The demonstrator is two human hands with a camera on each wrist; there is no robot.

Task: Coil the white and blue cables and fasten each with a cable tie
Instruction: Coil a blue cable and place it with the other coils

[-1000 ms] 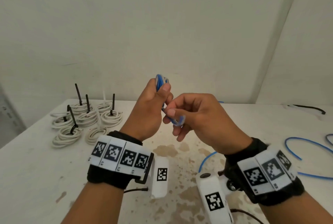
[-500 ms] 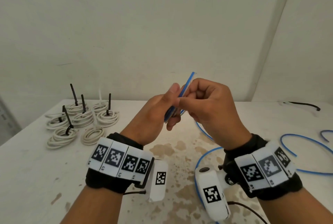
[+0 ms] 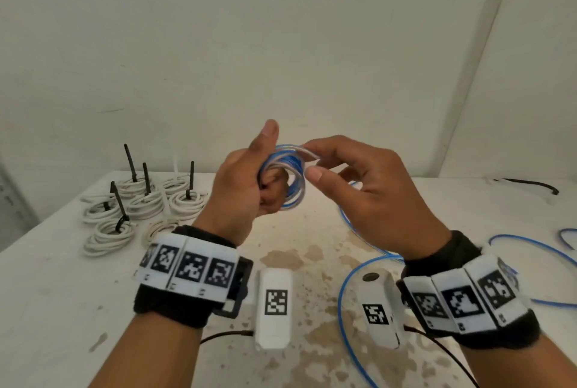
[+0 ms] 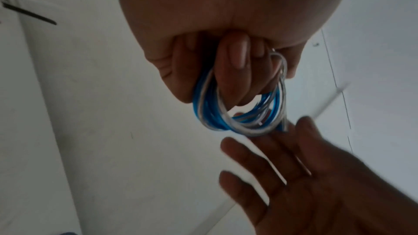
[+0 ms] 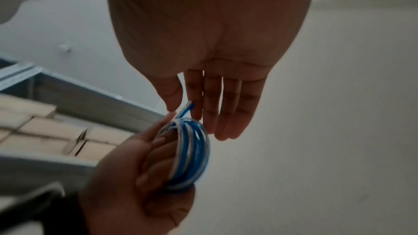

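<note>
Coiled white cords: several round coils of white cable (image 3: 142, 203) lie together on the stained white tabletop (image 3: 46, 309) at about 9 o'clock from the hands; black plastic cable ties (image 3: 130, 162) stand up from most of them; one coil (image 3: 159, 228) at the near right of the group shows no tie that I can make out.

Left hand: the left hand (image 3: 242, 187) is raised above the tabletop; its fingers (image 4: 230, 71) pass through the loops and curl round them, thumb pointing to 12 o'clock; its grip is closed round the coil.

Blue coil: the thin blue cable wound into a small ring (image 3: 288, 178) sits between the two hands, clear of the tabletop; motion blur streaks it pale; in the right wrist view its cut end (image 5: 187, 108) sticks up at 12 o'clock from the ring (image 5: 190, 153).

Right hand: the right hand (image 3: 371, 191) is at 3 o'clock of the ring; its grip is wide, fingers (image 5: 228, 110) straight and close together, thumb and forefinger tips touching or just beside the top loop and the cut end; whether they pinch it I cannot tell.

Loose blue cable: a further length of blue cable (image 3: 343, 294) curves over the tabletop at 5 o'clock, under the right wrist; more blue loops (image 3: 530, 247) lie at 3 o'clock.

Far right: a black cable tie (image 3: 530, 184) lies flat near the tabletop's back edge at 2 o'clock.
</note>
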